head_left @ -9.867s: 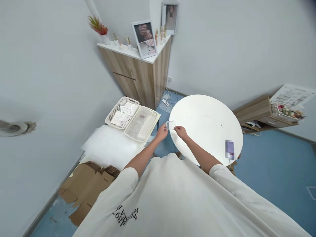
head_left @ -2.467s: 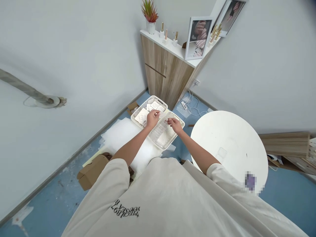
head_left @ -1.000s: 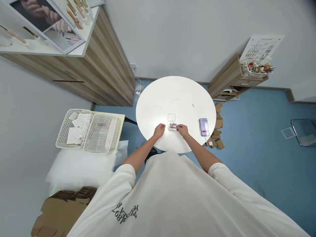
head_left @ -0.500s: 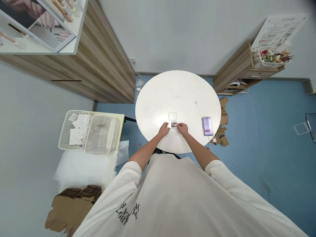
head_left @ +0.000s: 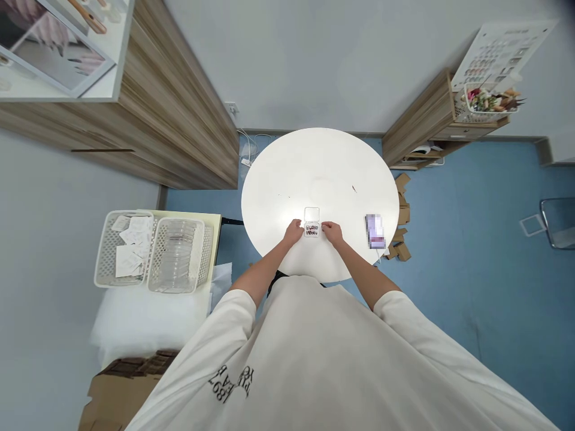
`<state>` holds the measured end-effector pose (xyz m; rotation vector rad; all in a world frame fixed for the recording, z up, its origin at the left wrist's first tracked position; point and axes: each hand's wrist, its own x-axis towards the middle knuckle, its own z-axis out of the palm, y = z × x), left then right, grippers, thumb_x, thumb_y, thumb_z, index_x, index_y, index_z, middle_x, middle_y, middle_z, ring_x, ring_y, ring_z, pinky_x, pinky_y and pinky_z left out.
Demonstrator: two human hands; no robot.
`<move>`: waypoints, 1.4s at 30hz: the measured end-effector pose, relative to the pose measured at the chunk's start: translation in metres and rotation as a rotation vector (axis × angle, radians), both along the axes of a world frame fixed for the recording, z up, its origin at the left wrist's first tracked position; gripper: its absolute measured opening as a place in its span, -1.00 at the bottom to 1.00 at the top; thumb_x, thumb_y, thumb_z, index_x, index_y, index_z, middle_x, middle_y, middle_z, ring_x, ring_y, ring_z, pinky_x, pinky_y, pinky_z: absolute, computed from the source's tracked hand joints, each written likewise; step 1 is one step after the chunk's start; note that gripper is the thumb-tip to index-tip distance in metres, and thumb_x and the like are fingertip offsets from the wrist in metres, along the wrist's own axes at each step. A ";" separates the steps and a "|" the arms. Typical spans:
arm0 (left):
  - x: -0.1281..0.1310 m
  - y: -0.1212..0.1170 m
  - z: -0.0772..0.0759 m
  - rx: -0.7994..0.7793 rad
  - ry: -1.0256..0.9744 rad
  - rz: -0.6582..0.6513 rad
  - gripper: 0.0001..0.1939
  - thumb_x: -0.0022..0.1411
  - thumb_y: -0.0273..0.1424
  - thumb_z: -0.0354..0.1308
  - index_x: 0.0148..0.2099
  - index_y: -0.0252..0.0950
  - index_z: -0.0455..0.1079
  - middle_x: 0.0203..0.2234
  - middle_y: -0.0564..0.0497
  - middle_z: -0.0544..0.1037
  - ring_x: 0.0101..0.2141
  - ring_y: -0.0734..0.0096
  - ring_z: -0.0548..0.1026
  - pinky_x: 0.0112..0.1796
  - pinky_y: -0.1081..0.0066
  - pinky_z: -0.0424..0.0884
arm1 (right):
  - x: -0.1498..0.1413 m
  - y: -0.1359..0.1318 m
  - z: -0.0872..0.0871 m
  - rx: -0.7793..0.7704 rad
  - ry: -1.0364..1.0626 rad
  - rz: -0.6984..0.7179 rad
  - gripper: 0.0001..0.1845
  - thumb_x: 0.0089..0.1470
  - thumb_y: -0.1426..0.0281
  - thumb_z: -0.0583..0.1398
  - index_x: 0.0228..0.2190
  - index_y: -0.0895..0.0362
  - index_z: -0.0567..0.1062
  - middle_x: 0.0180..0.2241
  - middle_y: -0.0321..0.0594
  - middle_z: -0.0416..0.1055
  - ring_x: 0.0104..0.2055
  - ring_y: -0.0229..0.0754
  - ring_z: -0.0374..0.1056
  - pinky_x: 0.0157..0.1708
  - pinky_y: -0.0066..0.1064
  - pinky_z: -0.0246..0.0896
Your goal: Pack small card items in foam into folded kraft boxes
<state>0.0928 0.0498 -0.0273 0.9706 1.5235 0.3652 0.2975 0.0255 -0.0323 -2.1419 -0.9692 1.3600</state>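
open clear box (head_left: 311, 234) on a round white table (head_left: 321, 170), lying between the two hands near the table's front edge. the lid (head_left: 312, 214) lies back on the side away from the person; the near half holds two rows of small dark and reddish pieces (head_left: 311, 227). the left hand (head_left: 293, 232) is just beside the box's left edge, fingers bent; whether thumb and fingers meet cannot be told. the right hand (head_left: 332, 232) is just beside the right edge, fingers curled, fingertips towards the box; whether they pinch anything cannot be told, nor whether either hand touches the box. a purple object (head_left: 375, 231), detail obscured, lies farther right, apart from the right hand.
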 end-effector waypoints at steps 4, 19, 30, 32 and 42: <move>0.006 0.021 0.000 -0.006 -0.071 0.111 -0.50 0.13 -0.52 0.18 0.15 -0.27 0.34 0.19 -0.22 0.43 0.18 0.17 0.41 0.13 0.25 0.31 | -0.003 0.018 0.003 0.034 0.123 -0.084 -0.52 0.03 0.32 0.16 -0.01 0.14 0.57 0.08 -0.12 0.50 0.07 -0.07 0.42 0.09 -0.21 0.33; 0.006 0.045 0.009 -0.106 -0.181 0.109 -0.25 0.06 -0.51 0.20 0.33 -0.20 0.22 0.19 -0.18 0.39 0.07 0.17 0.47 0.01 0.25 0.39 | -0.019 0.034 0.031 0.041 0.374 -0.174 -0.39 0.15 0.03 0.18 0.16 0.03 0.41 0.17 -0.12 0.39 0.12 -0.07 0.36 0.02 -0.25 0.34; -0.002 0.024 0.011 0.076 -0.208 0.065 -0.45 0.06 -0.55 0.19 0.14 -0.29 0.40 0.15 -0.20 0.46 0.14 0.19 0.44 0.11 0.27 0.36 | -0.020 0.014 0.046 0.047 0.353 -0.164 -0.39 0.18 -0.04 0.09 0.11 0.04 0.46 0.15 -0.12 0.42 0.09 -0.07 0.38 0.00 -0.29 0.30; -0.005 0.016 0.008 0.070 -0.220 0.064 -0.44 0.06 -0.56 0.18 0.16 -0.29 0.39 0.17 -0.21 0.45 0.14 0.19 0.44 0.11 0.24 0.37 | -0.020 0.007 0.048 0.045 0.340 -0.151 -0.39 0.20 -0.02 0.08 0.12 0.05 0.45 0.16 -0.11 0.41 0.09 -0.06 0.38 0.01 -0.28 0.32; -0.017 -0.010 0.015 0.091 -0.129 -0.119 -0.43 0.11 -0.55 0.16 0.20 -0.28 0.38 0.21 -0.17 0.44 0.21 0.12 0.40 0.19 0.16 0.31 | -0.023 -0.017 0.039 0.063 0.238 0.082 -0.43 0.29 0.11 0.02 0.20 0.07 0.41 0.22 -0.16 0.38 0.20 -0.09 0.33 0.15 -0.21 0.27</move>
